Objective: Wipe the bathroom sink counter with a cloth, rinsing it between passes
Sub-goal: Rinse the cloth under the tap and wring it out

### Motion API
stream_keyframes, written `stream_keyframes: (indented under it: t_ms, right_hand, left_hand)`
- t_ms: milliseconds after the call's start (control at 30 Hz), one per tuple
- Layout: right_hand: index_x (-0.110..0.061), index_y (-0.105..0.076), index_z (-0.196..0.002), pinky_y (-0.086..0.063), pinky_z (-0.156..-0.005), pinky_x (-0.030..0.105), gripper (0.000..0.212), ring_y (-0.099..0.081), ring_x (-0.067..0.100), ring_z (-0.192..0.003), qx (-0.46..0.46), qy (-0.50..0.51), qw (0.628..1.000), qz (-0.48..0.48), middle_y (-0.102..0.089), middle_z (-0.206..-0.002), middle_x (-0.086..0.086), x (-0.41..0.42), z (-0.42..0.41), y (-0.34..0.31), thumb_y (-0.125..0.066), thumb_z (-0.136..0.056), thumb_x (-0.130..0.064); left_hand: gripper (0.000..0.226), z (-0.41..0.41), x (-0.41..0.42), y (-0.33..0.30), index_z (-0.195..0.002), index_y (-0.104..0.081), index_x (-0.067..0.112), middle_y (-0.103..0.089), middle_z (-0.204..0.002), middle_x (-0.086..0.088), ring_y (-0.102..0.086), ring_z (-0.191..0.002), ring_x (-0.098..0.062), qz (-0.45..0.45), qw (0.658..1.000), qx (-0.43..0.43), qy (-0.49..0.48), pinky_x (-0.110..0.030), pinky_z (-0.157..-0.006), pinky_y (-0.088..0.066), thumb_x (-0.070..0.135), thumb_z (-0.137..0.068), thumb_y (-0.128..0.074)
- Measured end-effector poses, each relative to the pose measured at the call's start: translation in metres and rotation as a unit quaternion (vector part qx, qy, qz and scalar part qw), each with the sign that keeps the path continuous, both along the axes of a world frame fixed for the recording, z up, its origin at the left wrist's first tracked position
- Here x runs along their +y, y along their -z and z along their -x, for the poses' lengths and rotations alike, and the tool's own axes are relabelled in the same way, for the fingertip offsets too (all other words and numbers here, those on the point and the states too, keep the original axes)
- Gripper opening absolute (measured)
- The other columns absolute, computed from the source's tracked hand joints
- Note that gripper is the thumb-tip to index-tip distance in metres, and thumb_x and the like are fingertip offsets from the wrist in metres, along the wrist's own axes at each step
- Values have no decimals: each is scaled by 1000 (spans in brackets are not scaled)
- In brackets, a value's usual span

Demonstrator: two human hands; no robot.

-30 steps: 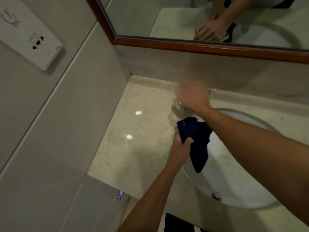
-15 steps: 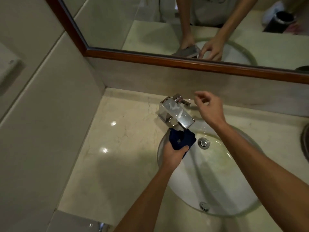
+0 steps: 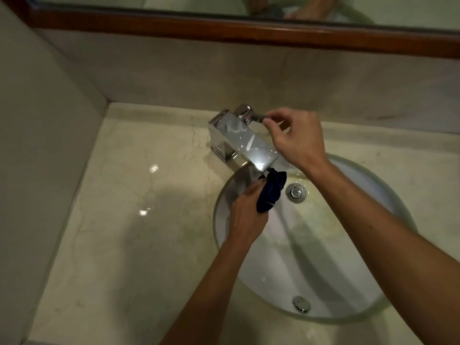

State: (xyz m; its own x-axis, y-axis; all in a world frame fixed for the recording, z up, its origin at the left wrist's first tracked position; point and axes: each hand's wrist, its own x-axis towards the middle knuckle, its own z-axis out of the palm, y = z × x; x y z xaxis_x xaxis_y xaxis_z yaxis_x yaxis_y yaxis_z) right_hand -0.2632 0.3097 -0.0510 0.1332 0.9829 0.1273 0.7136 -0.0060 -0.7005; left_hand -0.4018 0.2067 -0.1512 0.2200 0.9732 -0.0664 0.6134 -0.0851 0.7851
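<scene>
Left hand (image 3: 245,215) is closed around a bunched dark cloth (image 3: 271,191), holding it over the basin (image 3: 348,282) just under the tap (image 3: 242,140) spout. That cloth looks soft and light, likely limp and heavier once soaked; gathered in a fist, as now, it should take water well and can be squeezed without slipping. For wiping, it would probably handle better opened flat under the palm. No water stream is clear at the spout.

Right hand (image 3: 298,140) reaches to the lever (image 3: 258,117) behind the tap, fingertips pinched narrowly at it; whether they actually grip it I cannot tell.

Polished pale marble forms the bench (image 3: 119,220), glossy with two bright light spots, so it is probably slick when wet and will show streaks. A wall meets it on the left, a low stone upstand runs along the back, and a wood-framed mirror (image 3: 249,33) hangs above. That left corner is tight, though the bench there carries nothing to work round. Two chrome fittings sit in the basin: a drain (image 3: 296,192) beside the cloth and another fitting (image 3: 301,304) on the near wall.
</scene>
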Motion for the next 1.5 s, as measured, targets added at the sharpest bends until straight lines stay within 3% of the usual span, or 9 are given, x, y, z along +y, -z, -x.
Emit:
stream_keyframes:
  t_ms: [233,367,500,633,867,967,1100,1300,1500]
  right_hand:
    - [-24,-78,-96,-54,-71,16,24,-65,-4,-70,82,80,993,-31,-72,-81,-14,1,-8,23,-66,-93,-46]
    - [-4,-73,-76,-61,-72,41,68,-69,26,-60,150,223,945,187,-72,-70,13,-57,-23,56,-47,-97,-63]
    - [-6,-70,-108,-61,-64,37,79,-75,28,-77,470,93,704,525,-76,-98,16,-103,-19,88,-42,-91,-79]
    - [-14,-69,-99,-54,-84,33,64,-69,24,-87,694,8,529,488,-70,-96,7,-106,-8,114,-63,-76,-73]
    - [-8,-60,-94,-54,-61,27,16,-63,19,-70,624,-6,606,493,-61,-85,9,-99,-14,113,-53,-98,-22]
    - [1,-61,-113,-60,-60,31,21,-73,20,-70,509,-21,726,462,-70,-88,11,-106,-28,109,-60,-94,-9]
    - [-15,-64,-110,-62,-75,37,27,-75,26,-83,328,-113,870,349,-74,-95,10,-111,-39,112,-68,-87,-1]
    - [-24,-57,-127,-57,-72,30,53,-69,12,-82,154,-246,933,211,-71,-99,0,-112,-48,131,-73,-82,-3]
    - [-23,-36,-135,-59,-76,24,86,-68,3,-99,220,-170,944,180,-60,-122,-6,-119,-39,146,-92,-70,-21]
  left_hand:
    - [44,-9,-6,14,-122,-70,9,-68,-108,1,-66,-92,-14,-50,991,-110,-51,-28,-79,-56,-10,-83,-69]
    - [38,-17,-18,24,-129,-65,-1,-68,-124,-9,-64,-114,-18,-79,982,-144,-96,-37,-102,-52,4,-91,-68]
    - [43,-27,-35,22,-134,-65,28,-64,-137,-6,-57,-131,-22,-43,966,-219,-128,-45,-111,-46,22,-91,-71]
    - [62,-38,-54,13,-131,-64,36,-50,-142,16,-45,-138,-23,-92,980,-118,-134,-42,-116,-40,-7,-85,-67]
    - [52,-23,-78,-19,-124,-72,24,-52,-143,11,-43,-137,-4,21,969,-185,-164,-16,-105,-46,6,-78,-57]
    - [44,-25,-61,-18,-138,-61,28,-52,-145,13,-50,-131,-4,152,927,-193,-284,-28,-105,-48,36,-95,-64]
    - [112,-34,-14,2,-151,-45,22,-56,-147,-3,-58,-129,-21,377,831,-293,-285,-40,-107,-48,81,-62,-77]
    - [65,-50,-1,3,-117,-69,9,-75,-114,-12,-72,-106,-24,323,795,-392,-331,-42,-98,-58,39,-65,-94]
    - [10,-55,-3,8,-93,-69,12,-74,-83,-1,-72,-81,-18,215,793,-393,-412,-33,-72,-61,9,-85,-75]
